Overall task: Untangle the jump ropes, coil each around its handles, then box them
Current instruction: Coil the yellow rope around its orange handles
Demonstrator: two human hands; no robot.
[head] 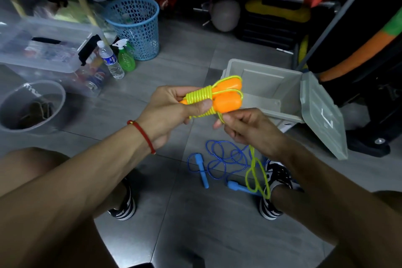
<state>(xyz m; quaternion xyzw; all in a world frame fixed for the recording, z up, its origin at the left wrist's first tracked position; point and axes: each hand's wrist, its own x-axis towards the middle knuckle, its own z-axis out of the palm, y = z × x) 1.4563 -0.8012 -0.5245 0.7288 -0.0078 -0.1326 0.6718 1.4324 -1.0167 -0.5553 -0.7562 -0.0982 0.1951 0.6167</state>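
Just beyond the hands the grey box stands open, its mouth unblocked; its lid hangs to their right; below them the blue rope sprawls across the floor.

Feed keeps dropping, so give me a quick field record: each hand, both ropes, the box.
left hand: grips the orange handles with yellow-green rope coiled round them
right hand: pinches the loose rope tail, which hangs down in loops
blue rope: loose on the floor, handles apart, not coiled
grey box: open, lid hanging at its right side, no rope visible inside
stage: first rope partly coiled
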